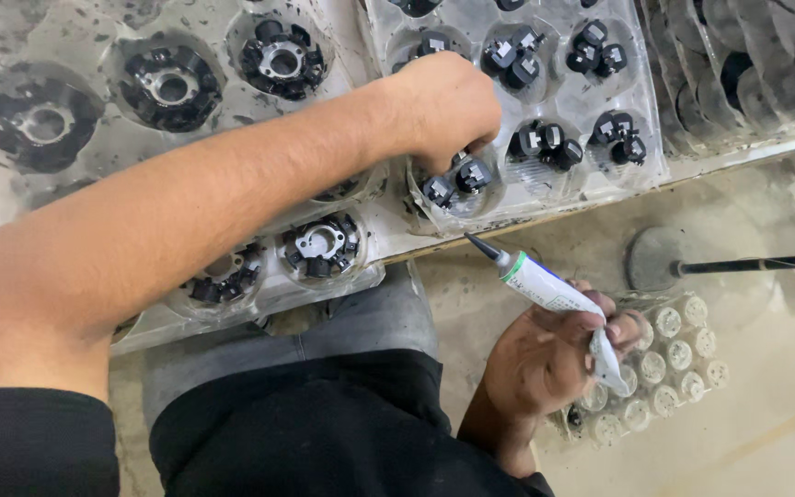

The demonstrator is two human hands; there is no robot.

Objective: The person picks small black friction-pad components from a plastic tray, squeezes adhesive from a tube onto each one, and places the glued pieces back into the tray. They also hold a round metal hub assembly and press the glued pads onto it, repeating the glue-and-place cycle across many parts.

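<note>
My black-sleeved left arm crosses the frame; my left hand (443, 106) reaches into a clear tray (641, 138) pocket, fingers closed around small black parts (457, 177). My right hand (545, 354) is wrapped firmly around a white tube (554, 293), black nozzle angled toward that pocket, probably to keep it ready. A pack of white caps (678, 359) lies beneath.

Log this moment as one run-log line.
left hand: reaching into clear tray pocket at small black parts | right hand: holding white tube, nozzle toward tray | view: head
</note>
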